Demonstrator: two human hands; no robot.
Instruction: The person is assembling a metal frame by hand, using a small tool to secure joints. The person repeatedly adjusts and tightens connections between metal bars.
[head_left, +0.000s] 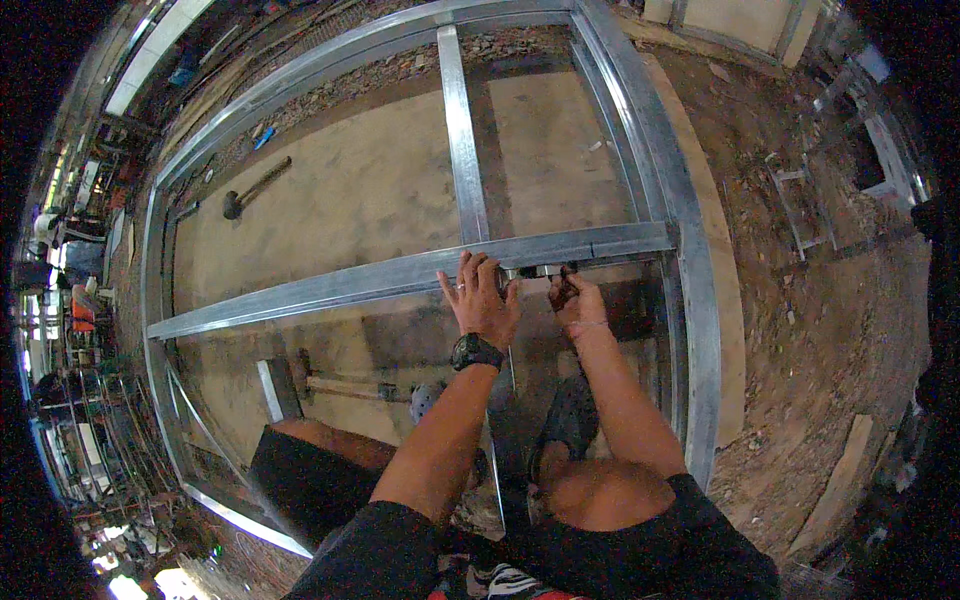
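Observation:
A long galvanized metal crossbar (370,282) runs across the frame in front of me. My left hand (487,305) lies on it with the fingers spread over the top, near the joint with an upright metal bar (460,130). Just right of it, my right hand (578,302) is closed, fingers pinched at the end of a small silver and black metal tool (540,271). That tool lies along the crossbar's near side. Its exact kind is too small to make out, and its left end is partly hidden by my left thumb.
The outer metal frame (690,300) surrounds my feet and a tan board floor. A mallet (234,205) lies beyond the crossbar. A long-handled hammer (345,387) lies nearer, beside a short metal offcut (279,390). Right of the frame, a wooden plank (835,485) rests on dirt.

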